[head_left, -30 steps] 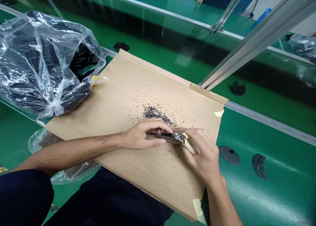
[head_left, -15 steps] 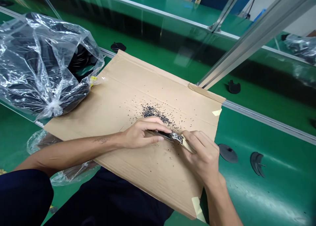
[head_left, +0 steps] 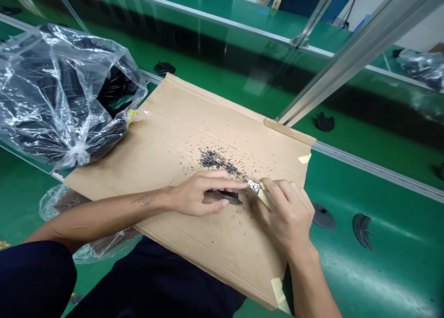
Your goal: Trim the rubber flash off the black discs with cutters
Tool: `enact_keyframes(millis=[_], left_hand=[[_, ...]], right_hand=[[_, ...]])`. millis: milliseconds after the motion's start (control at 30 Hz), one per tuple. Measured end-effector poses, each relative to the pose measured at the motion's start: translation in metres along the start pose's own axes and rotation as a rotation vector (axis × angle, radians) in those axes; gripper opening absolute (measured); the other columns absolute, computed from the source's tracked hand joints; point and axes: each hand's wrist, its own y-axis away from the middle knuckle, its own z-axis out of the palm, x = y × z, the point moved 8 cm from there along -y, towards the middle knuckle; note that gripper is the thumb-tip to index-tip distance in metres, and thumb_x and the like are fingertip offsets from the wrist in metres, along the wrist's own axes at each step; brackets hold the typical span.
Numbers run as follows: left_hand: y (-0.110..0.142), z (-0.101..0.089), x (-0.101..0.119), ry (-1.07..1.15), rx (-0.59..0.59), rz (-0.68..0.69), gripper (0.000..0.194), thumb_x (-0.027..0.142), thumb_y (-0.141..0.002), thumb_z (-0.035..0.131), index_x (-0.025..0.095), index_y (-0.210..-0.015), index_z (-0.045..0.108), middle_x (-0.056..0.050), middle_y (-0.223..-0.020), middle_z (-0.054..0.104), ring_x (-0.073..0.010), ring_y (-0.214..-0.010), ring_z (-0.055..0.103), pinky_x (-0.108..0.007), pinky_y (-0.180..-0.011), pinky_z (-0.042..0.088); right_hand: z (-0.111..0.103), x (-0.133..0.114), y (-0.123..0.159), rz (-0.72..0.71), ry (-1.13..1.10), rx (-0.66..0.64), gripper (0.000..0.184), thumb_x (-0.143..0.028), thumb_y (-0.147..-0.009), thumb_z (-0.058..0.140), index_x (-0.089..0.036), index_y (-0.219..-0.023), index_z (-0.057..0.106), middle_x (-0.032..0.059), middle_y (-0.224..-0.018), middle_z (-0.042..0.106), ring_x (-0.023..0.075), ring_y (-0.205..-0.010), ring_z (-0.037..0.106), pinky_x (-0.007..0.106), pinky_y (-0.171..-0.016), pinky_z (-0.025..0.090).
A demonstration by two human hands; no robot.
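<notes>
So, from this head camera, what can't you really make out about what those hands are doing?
From the head view:
The dark piece is partly hidden by the fingers of the left hand.
The cutters' cream handles are mostly hidden by the right hand.
The black specks are too small to identify.
What fills the clear plastic bag is blurred by its shiny film.

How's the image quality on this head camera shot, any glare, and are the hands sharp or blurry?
In the head view, a pale glare streak crosses the green bench at lower right, and bright highlights cover the clear plastic bag. The left hand and right hand look fairly sharp, with no heavy motion blur, and shadows on the cardboard sheet stay soft.
</notes>
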Motion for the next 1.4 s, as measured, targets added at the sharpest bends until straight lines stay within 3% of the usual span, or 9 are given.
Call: enact_keyframes(millis=[133,267,467,600,733,867,1100,1233,1400], left_hand=[[0.001,0.001,-0.004,-0.085,0.016,-0.018,0.048,0.019,-0.094,0.055,0.021,-0.142,0.054,-0.006,-0.097,0.065,-0.0157,-0.084,0.058,-0.030,-0.076,0.052],[0.002,-0.009,-0.008,-0.089,0.130,-0.081,0.038,0.017,-0.092,0.057,0.018,-0.130,0.061,-0.006,-0.099,0.064,-0.0148,-0.086,0.059,-0.029,-0.075,0.052],[0.004,-0.013,-0.023,0.115,0.218,-0.232,0.020,0.011,-0.087,0.061,0.016,-0.106,0.057,-0.005,-0.098,0.063,-0.0136,-0.086,0.062,-0.026,-0.076,0.053],[0.000,-0.005,-0.014,0.211,0.154,-0.090,0.014,0.006,-0.085,0.061,0.017,-0.091,0.053,-0.005,-0.098,0.064,-0.0154,-0.095,0.064,-0.030,-0.085,0.054],[-0.001,-0.002,-0.004,0.050,0.110,0.016,0.017,0.003,-0.087,0.058,0.017,-0.097,0.058,-0.007,-0.100,0.066,-0.0166,-0.098,0.064,-0.032,-0.087,0.055],[0.001,-0.002,-0.004,-0.148,0.095,0.031,0.029,0.005,-0.091,0.055,0.017,-0.116,0.062,-0.009,-0.108,0.065,-0.0176,-0.101,0.063,-0.033,-0.086,0.056],[0.002,0.000,-0.009,-0.300,0.065,0.031,0.029,0.004,-0.090,0.054,0.018,-0.114,0.066,-0.007,-0.105,0.065,-0.0185,-0.098,0.061,-0.034,-0.085,0.054],[0.001,-0.003,-0.008,-0.268,0.094,0.036,0.035,0.000,-0.088,0.052,0.019,-0.114,0.065,-0.006,-0.105,0.066,-0.0178,-0.099,0.061,-0.034,-0.085,0.054],[0.000,-0.005,-0.004,-0.211,0.133,0.053,0.033,-0.001,-0.086,0.052,0.017,-0.111,0.064,-0.007,-0.106,0.067,-0.0175,-0.099,0.063,-0.033,-0.085,0.055]], right_hand=[[0.003,-0.002,-0.001,0.005,0.047,-0.010,0.012,-0.026,-0.097,0.058,-0.020,-0.106,0.063,0.0049,-0.080,0.063,0.0202,-0.075,0.048,0.034,-0.064,0.030],[0.004,0.004,0.000,0.054,0.031,0.006,0.012,-0.023,-0.097,0.056,-0.020,-0.106,0.063,0.0052,-0.080,0.062,0.0208,-0.075,0.049,0.034,-0.063,0.029],[0.009,0.009,-0.001,0.194,-0.491,0.008,0.016,-0.030,-0.094,0.067,-0.021,-0.106,0.061,0.0046,-0.089,0.065,0.0189,-0.077,0.058,0.031,-0.066,0.043],[0.010,-0.003,-0.003,0.188,-0.719,-0.001,0.016,-0.023,-0.091,0.070,-0.023,-0.103,0.060,0.0048,-0.093,0.068,0.0197,-0.082,0.063,0.032,-0.069,0.049],[0.003,-0.020,-0.002,0.036,-0.635,0.012,0.018,-0.009,-0.091,0.063,-0.021,-0.104,0.061,0.0059,-0.090,0.069,0.0190,-0.080,0.063,0.033,-0.067,0.047],[-0.002,-0.028,0.001,-0.077,-0.515,0.034,0.016,-0.009,-0.092,0.062,-0.020,-0.104,0.062,0.0065,-0.088,0.070,0.0182,-0.076,0.060,0.033,-0.064,0.042],[-0.004,-0.024,0.002,-0.071,-0.597,0.058,0.019,-0.010,-0.088,0.066,-0.019,-0.104,0.063,0.0073,-0.090,0.071,0.0193,-0.077,0.063,0.034,-0.065,0.046],[-0.012,-0.011,0.002,0.002,-0.680,0.159,0.029,-0.009,-0.085,0.069,-0.021,-0.110,0.063,0.0065,-0.092,0.071,0.0198,-0.077,0.065,0.034,-0.063,0.050],[-0.009,0.005,0.000,0.062,-0.453,0.124,0.021,-0.011,-0.089,0.064,-0.022,-0.107,0.063,0.0054,-0.088,0.070,0.0194,-0.076,0.063,0.034,-0.065,0.047]])
